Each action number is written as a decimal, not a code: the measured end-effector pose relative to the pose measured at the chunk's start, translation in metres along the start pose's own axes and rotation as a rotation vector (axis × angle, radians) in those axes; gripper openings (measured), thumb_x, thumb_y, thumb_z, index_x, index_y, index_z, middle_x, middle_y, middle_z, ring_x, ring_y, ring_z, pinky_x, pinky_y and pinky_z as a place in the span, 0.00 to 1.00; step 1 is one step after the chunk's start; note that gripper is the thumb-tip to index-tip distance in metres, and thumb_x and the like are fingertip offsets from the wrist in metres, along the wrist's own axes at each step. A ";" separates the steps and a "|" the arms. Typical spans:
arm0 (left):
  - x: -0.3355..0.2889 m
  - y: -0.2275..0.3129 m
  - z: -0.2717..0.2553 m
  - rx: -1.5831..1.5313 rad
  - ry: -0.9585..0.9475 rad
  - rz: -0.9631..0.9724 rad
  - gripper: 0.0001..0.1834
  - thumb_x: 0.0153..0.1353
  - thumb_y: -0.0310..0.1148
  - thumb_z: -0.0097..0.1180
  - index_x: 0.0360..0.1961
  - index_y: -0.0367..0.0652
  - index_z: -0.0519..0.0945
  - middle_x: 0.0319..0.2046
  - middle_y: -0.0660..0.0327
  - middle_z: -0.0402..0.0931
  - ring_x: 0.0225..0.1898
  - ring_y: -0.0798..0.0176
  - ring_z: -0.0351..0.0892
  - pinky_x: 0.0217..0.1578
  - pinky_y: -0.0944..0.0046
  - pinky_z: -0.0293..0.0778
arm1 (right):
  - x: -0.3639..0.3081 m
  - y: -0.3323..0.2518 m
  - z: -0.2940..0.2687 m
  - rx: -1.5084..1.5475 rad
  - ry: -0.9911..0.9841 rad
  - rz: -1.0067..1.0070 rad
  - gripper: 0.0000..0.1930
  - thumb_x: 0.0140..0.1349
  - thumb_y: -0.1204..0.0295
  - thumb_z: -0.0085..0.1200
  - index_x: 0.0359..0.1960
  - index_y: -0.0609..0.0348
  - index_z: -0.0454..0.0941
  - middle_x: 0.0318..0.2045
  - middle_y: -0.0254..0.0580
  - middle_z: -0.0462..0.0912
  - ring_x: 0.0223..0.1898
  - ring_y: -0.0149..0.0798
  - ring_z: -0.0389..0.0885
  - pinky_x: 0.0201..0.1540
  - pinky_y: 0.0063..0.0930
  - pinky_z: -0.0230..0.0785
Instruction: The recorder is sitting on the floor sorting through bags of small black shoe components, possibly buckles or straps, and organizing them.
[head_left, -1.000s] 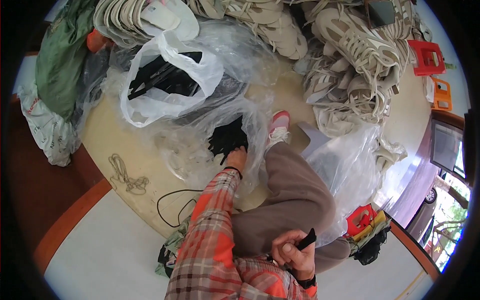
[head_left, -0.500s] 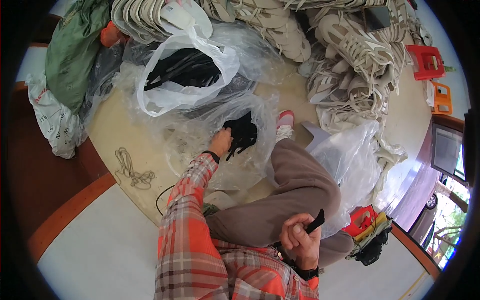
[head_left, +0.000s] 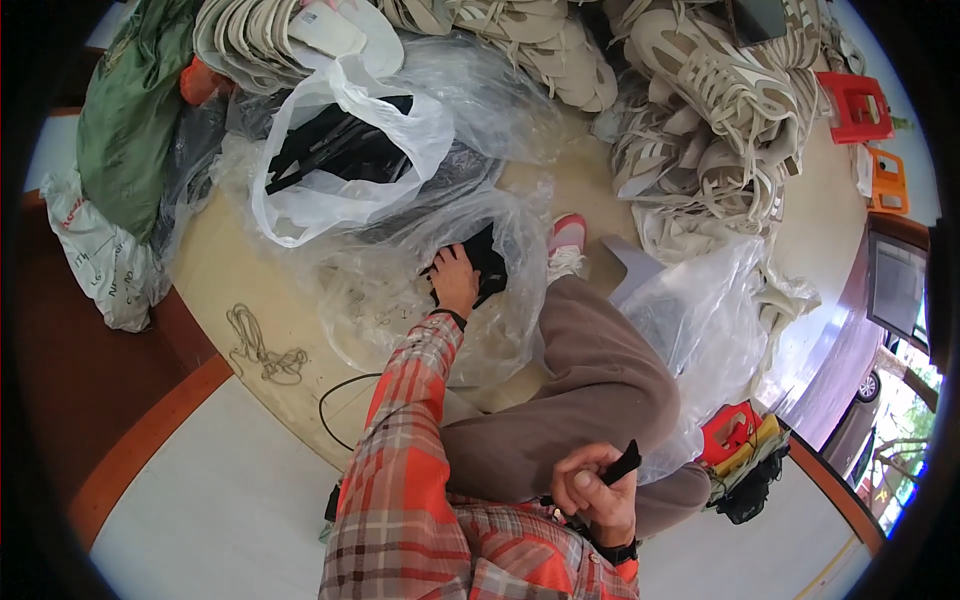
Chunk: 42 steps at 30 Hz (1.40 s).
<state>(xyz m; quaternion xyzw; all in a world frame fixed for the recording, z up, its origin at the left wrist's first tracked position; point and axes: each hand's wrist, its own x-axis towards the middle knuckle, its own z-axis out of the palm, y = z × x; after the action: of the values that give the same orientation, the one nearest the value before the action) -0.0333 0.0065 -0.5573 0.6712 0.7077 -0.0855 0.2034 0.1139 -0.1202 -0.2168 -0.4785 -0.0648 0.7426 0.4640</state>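
A pile of black fabric-like strips [head_left: 488, 262] lies in an opened clear plastic bag [head_left: 400, 310] on the floor. My left hand [head_left: 456, 285] rests on the near left part of this pile, fingers spread over the black pieces; some fingertips are hard to make out against them. Low on the right, beside my bent knee, my right hand [head_left: 590, 490] is closed around a black strip [head_left: 622, 462]. One end of the strip sticks up past the fingers; the rest is hidden in the hand.
A white plastic bag [head_left: 430, 125] full of longer black pieces stands beyond the clear bag. Stacks of beige shoe uppers [head_left: 700, 70] fill the far side, with a dark phone [head_left: 757, 20] on top. A coiled cord [head_left: 262, 345] lies left; a red stool [head_left: 857, 107] stands far right.
My left hand has shifted right and further onto the pile of black strips, its fingers spreading over them. The right hand still holds its strip, with only a slight turn. The whole view has shifted slightly.
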 end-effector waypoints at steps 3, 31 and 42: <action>-0.001 -0.002 0.017 -0.078 0.030 0.079 0.26 0.51 0.37 0.57 0.48 0.39 0.63 0.41 0.51 0.67 0.45 0.48 0.69 0.40 0.51 0.70 | 0.002 0.000 0.000 -0.009 -0.009 -0.004 0.09 0.58 0.78 0.45 0.39 0.70 0.71 0.16 0.38 0.69 0.17 0.28 0.64 0.19 0.20 0.53; -0.008 -0.010 0.057 0.068 -0.098 0.349 0.08 0.55 0.35 0.46 0.29 0.44 0.76 0.26 0.57 0.78 0.30 0.57 0.80 0.28 0.60 0.73 | 0.002 0.003 0.001 -0.078 -0.014 -0.078 0.10 0.59 0.76 0.46 0.39 0.72 0.70 0.09 0.31 0.59 0.11 0.29 0.60 0.14 0.22 0.52; -0.011 -0.039 0.032 -0.168 0.065 0.222 0.07 0.56 0.33 0.47 0.30 0.41 0.73 0.27 0.54 0.75 0.30 0.51 0.78 0.30 0.53 0.74 | -0.005 0.004 -0.002 -0.010 0.044 -0.048 0.09 0.58 0.76 0.47 0.38 0.70 0.71 0.15 0.38 0.69 0.16 0.28 0.64 0.18 0.20 0.53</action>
<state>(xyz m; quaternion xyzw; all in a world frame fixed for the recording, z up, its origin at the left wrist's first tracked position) -0.0663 -0.0194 -0.5879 0.7284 0.6400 0.0187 0.2439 0.1133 -0.1274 -0.2167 -0.4952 -0.0695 0.7204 0.4806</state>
